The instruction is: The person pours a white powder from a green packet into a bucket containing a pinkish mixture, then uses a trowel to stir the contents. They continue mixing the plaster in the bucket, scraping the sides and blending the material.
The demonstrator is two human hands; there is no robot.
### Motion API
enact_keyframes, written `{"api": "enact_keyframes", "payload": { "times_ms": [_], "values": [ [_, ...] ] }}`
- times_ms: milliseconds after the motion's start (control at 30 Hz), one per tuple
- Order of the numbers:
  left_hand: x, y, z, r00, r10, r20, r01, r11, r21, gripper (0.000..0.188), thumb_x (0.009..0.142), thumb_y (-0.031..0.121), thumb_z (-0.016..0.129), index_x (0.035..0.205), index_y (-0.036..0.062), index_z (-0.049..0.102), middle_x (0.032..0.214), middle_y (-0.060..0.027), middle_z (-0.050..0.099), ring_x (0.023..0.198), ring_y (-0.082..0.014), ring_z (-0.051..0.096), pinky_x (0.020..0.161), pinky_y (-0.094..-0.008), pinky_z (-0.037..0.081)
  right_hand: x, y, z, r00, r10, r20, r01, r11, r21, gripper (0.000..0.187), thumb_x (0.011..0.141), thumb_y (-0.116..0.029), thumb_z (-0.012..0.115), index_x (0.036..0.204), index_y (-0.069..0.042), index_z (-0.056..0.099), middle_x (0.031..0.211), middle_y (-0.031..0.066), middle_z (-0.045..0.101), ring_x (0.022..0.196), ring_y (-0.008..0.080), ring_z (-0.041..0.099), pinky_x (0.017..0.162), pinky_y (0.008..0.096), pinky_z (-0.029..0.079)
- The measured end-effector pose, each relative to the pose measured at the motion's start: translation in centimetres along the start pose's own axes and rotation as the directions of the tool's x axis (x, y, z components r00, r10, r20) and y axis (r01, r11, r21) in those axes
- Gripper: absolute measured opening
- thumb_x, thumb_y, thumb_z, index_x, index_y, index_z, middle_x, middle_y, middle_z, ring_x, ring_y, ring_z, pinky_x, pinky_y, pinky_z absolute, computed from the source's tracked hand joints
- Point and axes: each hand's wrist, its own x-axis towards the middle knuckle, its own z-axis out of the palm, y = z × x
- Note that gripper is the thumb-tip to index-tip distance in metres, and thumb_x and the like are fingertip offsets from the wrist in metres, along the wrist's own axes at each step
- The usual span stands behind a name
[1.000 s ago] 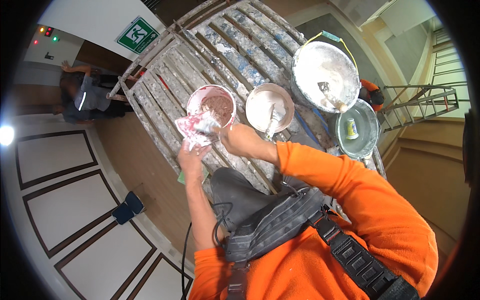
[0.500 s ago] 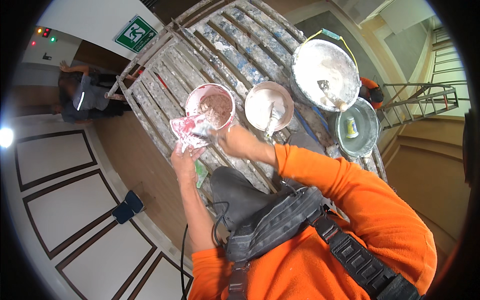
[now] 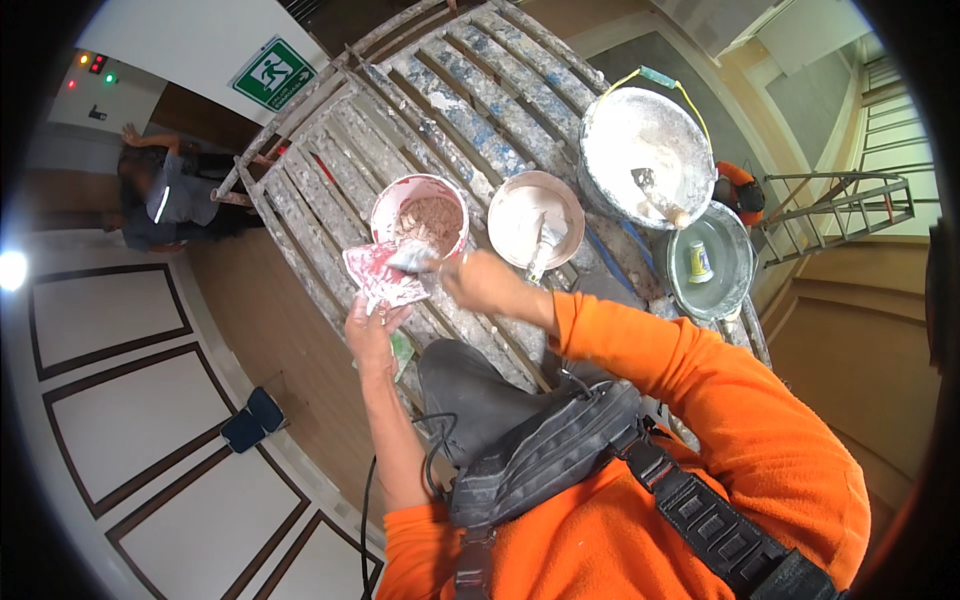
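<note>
In the head view, your left hand grips the lower edge of a pink-and-white smeared plate, held beside the near rim of the pink-lined bucket. Your right hand is closed around a scraper, its blade over the plate; whether they touch, I cannot tell.

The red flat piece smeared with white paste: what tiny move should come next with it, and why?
Perhaps draw the greyish flat-bladed tool in the right bare hand across the red flat piece, because the left bare hand holds that piece, the tool is over it, and white paste is smeared there.
</note>
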Motion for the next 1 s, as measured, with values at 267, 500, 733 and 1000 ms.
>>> {"api": "enact_keyframes", "payload": {
  "times_ms": [267,500,733,1000],
  "values": [
    [-0.6,-1.1,1.1,0.999,-0.044,0.030,0.042,0.998,0.056,0.030,0.098,-0.005,0.048,0.128,-0.0075,0.055,0.108,-0.0138,0.065,0.089,-0.0234,0.069,0.079,-0.0364,0.064,1.4,0.1,-0.2,0.996,0.055,-0.070,-0.051,0.997,0.050,0.042,0.095,-0.021,0.049,0.134,-0.013,0.063,0.081,0.0259,0.069,0.073,0.0433,0.069,0.068,0.0537,0.056],
    [-1.1,-1.1,3.6,0.997,-0.023,0.068,0.012,0.987,0.163,0.025,0.098,-0.005,0.047,0.120,-0.0073,0.057,0.106,-0.0118,0.065,0.089,-0.0199,0.069,0.079,-0.0344,0.062,3.3,-1.6,-0.6,0.991,0.050,-0.124,-0.033,0.991,0.133,0.042,0.093,-0.018,0.050,0.133,-0.010,0.062,0.084,0.0290,0.068,0.078,0.0467,0.068,0.075,0.0543,0.054],
    [-2.0,2.1,3.0,0.972,0.233,-0.038,-0.175,0.817,0.549,0.030,0.092,-0.008,0.049,0.118,-0.0059,0.064,0.105,-0.0152,0.069,0.089,-0.0257,0.069,0.080,-0.0366,0.058,3.7,0.7,-1.3,0.958,0.217,-0.186,-0.186,0.967,0.171,0.042,0.097,-0.019,0.048,0.134,-0.005,0.060,0.081,0.0266,0.068,0.071,0.0391,0.069,0.070,0.0488,0.055],
    [-2.2,0.0,2.7,0.663,0.723,0.196,-0.480,0.209,0.852,0.045,0.083,-0.010,0.050,0.126,-0.0053,0.064,0.136,-0.0240,0.059,0.130,-0.0415,0.054,0.108,-0.0464,0.045,1.8,-2.3,-0.7,0.898,0.390,0.205,-0.258,0.090,0.962,0.053,0.089,-0.014,0.071,0.139,-0.007,0.057,0.091,0.0024,0.067,0.052,0.0049,0.044,0.043,0.0221,0.032]
  ]
}}
